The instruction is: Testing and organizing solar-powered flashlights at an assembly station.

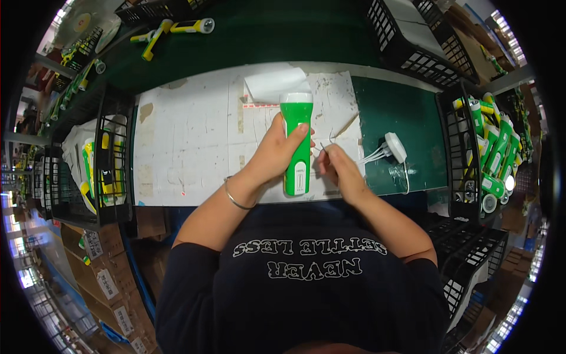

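A green flashlight [298, 150] with a white head stands lengthwise before me, its head pointing away. My left hand [280, 144] is wrapped round its body, thumb on top near the neck. Close to the flashlight's right side, my right hand [341, 168] is closed, with thumb and fingertips pinched. Something thin and dark shows at those fingertips, too small to name. To the right of this hand lies a white multi-plug block [395, 147], and several thin white cables [372, 156] run from it toward the hand. Their ends are hidden behind it.
White, worn sheeting [188, 141] covers the green table [407, 103]. A curled white paper [274, 84] lies beyond the flashlight. Black crates hold flashlights at left [115, 203] and right [457, 127]. Another crate [436, 56] stands far right. Yellow flashlights [187, 26] lie far left.
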Available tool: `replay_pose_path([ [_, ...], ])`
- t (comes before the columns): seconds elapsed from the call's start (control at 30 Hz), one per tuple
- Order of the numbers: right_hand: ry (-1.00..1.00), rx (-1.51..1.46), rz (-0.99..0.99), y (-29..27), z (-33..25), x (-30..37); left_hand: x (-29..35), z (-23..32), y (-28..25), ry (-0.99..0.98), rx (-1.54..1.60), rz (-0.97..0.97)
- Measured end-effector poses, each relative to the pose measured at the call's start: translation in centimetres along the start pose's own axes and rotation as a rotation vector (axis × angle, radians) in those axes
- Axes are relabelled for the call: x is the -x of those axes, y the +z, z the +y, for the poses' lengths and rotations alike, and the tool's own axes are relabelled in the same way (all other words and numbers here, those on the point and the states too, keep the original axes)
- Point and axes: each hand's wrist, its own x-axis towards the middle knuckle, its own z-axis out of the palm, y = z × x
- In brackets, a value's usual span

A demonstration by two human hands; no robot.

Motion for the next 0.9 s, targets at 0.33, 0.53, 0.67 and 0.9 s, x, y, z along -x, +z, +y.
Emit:
replay_pose_path([
  [0.33,-0.734,1.379,-0.007,1.3,-4.6,0.0,0.7,0.5,0.1,-0.088,0.073,0.02],
  [0.53,-0.725,1.331,-0.085,1.7,-4.7,0.1,0.8,0.3,-0.3,-0.078,0.079,0.045],
  [0.67,-0.658,1.144,-0.613,2.1,-2.8,2.2,-0.6,0.5,-1.6,-0.042,0.166,0.238],
  [0.9,-0.709,1.081,-0.347,2.3,-4.3,0.7,-1.1,1.0,-2.3,-0.105,0.338,0.16],
])
